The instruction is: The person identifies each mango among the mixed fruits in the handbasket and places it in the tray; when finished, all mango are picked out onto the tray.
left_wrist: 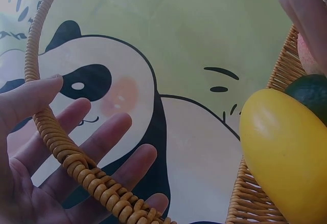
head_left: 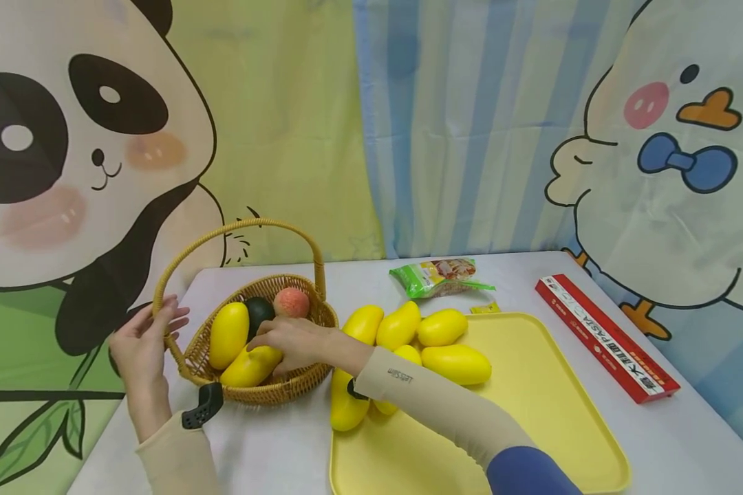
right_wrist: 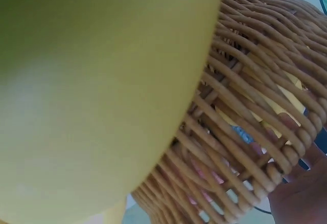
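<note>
My right hand (head_left: pixel 300 344) reaches into a wicker basket (head_left: pixel 285 393) and holds a yellow mango (head_left: pixel 248 369), fingers on its far side. Beside it inside are another mango (head_left: pixel 229 335), a dark green fruit (head_left: pixel 259 315), perhaps an avocado, and a peach (head_left: pixel 292 302). At the basket's left, my left hand (head_left: pixel 145 340) touches the handle (left_wrist: pixel 97 183); its thumb crosses the handle while relaxed, spread fingers lie behind it. A large blurred yellow surface (right_wrist: pixel 97 116) fills much of the right wrist view, where the right hand does not show.
Several mangoes (head_left: pixel 457 364) lie on a yellow tray (head_left: pixel 532 399), right of the basket and partly under the right forearm. Behind the tray are a green food bag (head_left: pixel 439 276) and a small yellow packet (head_left: pixel 486 308). A red pasta box (head_left: pixel 607 337) lies along the right side.
</note>
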{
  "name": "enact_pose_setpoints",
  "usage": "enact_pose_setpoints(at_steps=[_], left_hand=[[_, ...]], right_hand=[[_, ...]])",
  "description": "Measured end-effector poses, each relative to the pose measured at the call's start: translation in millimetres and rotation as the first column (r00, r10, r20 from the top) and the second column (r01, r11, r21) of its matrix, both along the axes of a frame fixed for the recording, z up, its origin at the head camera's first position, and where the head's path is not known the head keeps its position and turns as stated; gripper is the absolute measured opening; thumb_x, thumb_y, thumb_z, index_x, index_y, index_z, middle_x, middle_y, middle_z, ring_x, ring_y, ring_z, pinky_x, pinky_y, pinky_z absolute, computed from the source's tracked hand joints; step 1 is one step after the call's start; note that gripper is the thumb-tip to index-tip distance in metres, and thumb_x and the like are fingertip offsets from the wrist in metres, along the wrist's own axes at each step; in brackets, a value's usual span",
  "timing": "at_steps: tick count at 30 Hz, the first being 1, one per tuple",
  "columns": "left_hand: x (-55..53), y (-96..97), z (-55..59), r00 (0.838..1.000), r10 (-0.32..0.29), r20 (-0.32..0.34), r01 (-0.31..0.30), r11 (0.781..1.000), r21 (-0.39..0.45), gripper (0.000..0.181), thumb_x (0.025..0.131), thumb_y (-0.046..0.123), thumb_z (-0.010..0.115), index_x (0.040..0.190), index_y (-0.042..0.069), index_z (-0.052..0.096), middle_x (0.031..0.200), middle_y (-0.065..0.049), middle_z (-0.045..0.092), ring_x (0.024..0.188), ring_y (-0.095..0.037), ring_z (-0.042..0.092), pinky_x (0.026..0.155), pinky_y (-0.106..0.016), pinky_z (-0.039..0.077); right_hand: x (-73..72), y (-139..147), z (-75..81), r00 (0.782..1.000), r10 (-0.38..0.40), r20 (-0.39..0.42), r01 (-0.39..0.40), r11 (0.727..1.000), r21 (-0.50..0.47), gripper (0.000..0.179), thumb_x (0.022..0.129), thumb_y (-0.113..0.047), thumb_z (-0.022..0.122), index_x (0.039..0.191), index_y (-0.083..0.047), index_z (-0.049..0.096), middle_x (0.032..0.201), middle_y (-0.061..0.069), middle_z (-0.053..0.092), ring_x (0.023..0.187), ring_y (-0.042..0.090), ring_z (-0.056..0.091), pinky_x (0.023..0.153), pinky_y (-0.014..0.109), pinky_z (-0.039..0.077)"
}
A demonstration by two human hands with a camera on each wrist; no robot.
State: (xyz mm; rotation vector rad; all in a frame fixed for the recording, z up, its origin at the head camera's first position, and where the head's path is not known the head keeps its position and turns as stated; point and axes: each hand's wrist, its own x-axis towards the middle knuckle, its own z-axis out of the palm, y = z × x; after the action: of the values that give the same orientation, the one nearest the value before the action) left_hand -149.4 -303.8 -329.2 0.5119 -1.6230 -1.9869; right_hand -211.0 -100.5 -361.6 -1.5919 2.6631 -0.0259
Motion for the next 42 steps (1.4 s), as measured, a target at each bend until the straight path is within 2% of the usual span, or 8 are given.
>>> enact_pose_setpoints(at_steps=[3,9,22,28,36,42], left_hand=[[-0.4,-0.5,1.0,1.000,-0.003,0.006,0.003,1.000,0.002,0.035,0.079,0.034,0.077,0.106,0.011,0.074,0.075,0.007,0.073,0.068,-0.008,0.070,0.066,-0.014,0.049],[-0.4,-0.1,2.5,1.000,0.000,0.006,0.000,1.000,0.004,0.036,0.079,0.034,0.078,0.107,0.011,0.074,0.074,0.007,0.073,0.067,-0.008,0.070,0.065,-0.015,0.049],[-0.2,-0.3,3.8,1.000,-0.004,0.016,0.004,1.000,-0.001,0.039,0.079,0.035,0.077,0.109,0.011,0.073,0.075,0.009,0.072,0.068,-0.007,0.069,0.066,-0.015,0.048],[0.1,-0.4,2.8,1.000,-0.003,0.014,0.003,1.000,-0.002,0.034,0.080,0.034,0.077,0.106,0.012,0.074,0.074,0.008,0.073,0.068,-0.008,0.070,0.065,-0.014,0.049],[1.3,-1.1,2.6,1.000,0.003,0.010,-0.002,1.000,-0.011,0.033,0.081,0.033,0.076,0.106,0.012,0.074,0.073,0.009,0.072,0.067,-0.007,0.069,0.065,-0.013,0.048],[1.3,-0.8,1.0,1.000,0.000,0.011,0.000,1.000,-0.016,0.034,0.080,0.033,0.077,0.106,0.012,0.074,0.073,0.009,0.072,0.067,-0.007,0.070,0.065,-0.014,0.049]], right_hand=[[0.9,-3.4,1.5,1.000,0.009,0.002,-0.009,1.000,0.030,0.061,0.079,-0.039,0.078,0.135,-0.027,0.055,0.131,-0.003,0.053,0.110,0.008,0.052,0.083,0.017,0.045],[3.6,-11.8,2.0,1.000,0.000,-0.009,0.000,0.997,0.080,0.059,0.081,-0.039,0.076,0.135,-0.031,0.054,0.136,-0.004,0.050,0.108,0.009,0.050,0.080,0.019,0.045],[8.2,-26.0,-0.4,0.995,-0.034,-0.096,0.051,0.984,0.172,0.061,0.083,-0.042,0.073,0.139,-0.034,0.049,0.134,-0.003,0.048,0.102,0.010,0.051,0.076,0.018,0.047],[9.6,-27.1,-2.6,0.990,-0.059,-0.125,0.084,0.974,0.209,0.065,0.083,-0.043,0.073,0.141,-0.035,0.046,0.136,-0.006,0.047,0.103,0.011,0.049,0.076,0.019,0.046],[11.8,-28.4,-1.0,0.991,-0.073,-0.110,0.096,0.972,0.215,0.065,0.083,-0.040,0.074,0.141,-0.035,0.045,0.135,-0.006,0.047,0.105,0.010,0.051,0.080,0.021,0.046],[12.4,-27.6,0.9,0.989,-0.102,-0.110,0.125,0.966,0.227,0.062,0.084,-0.041,0.073,0.139,-0.036,0.047,0.127,-0.007,0.051,0.098,0.009,0.053,0.078,0.021,0.047]])
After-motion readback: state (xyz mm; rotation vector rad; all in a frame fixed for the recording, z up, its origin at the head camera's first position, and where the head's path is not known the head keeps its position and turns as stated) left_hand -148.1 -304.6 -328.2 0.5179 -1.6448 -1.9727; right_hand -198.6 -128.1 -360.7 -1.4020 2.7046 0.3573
